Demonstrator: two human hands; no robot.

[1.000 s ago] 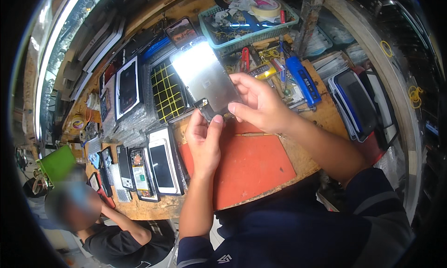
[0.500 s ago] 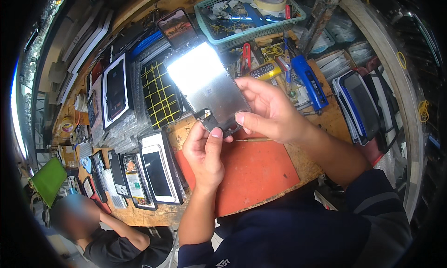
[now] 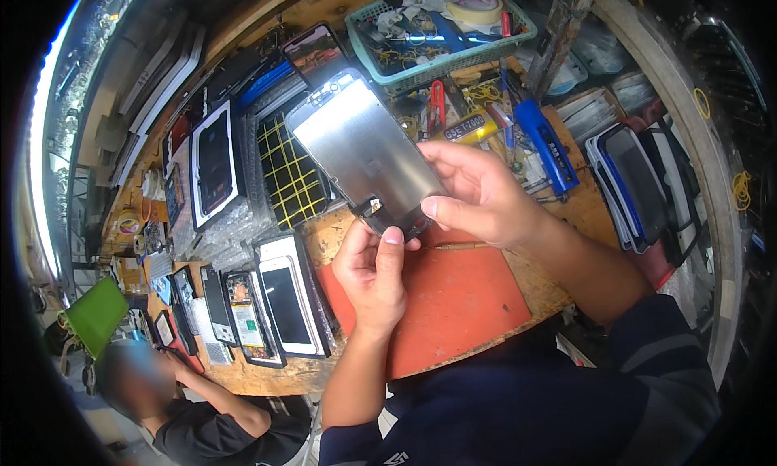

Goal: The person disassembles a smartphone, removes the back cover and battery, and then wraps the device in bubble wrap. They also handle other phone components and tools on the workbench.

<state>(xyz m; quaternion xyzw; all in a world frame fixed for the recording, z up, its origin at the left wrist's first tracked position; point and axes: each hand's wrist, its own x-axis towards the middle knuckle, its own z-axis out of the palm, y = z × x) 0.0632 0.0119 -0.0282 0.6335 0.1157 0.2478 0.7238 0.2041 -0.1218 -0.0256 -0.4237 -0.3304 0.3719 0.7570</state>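
Observation:
Between my two hands, above the bench, is a phone screen panel with its silvery metal back turned up. A dark flex cable with a small connector shows at its near end. My left hand pinches that near end, thumb on top beside the cable. With thumb on the metal back and fingers underneath, my right hand grips the panel's right edge. Under my hands lies a red mat. A thin screwdriver rests near the mat's far edge, below my right hand.
Several phones, one white, lie at left. Beyond the panel are a black and yellow grid mat and a green basket of tools and tape. A yellow glue tube and blue tool lie right. A person sits lower left.
The whole scene has shifted slightly right and down in view. The panel is tilted a little, so the bright glare on its metal back has faded. Both hands keep their hold.

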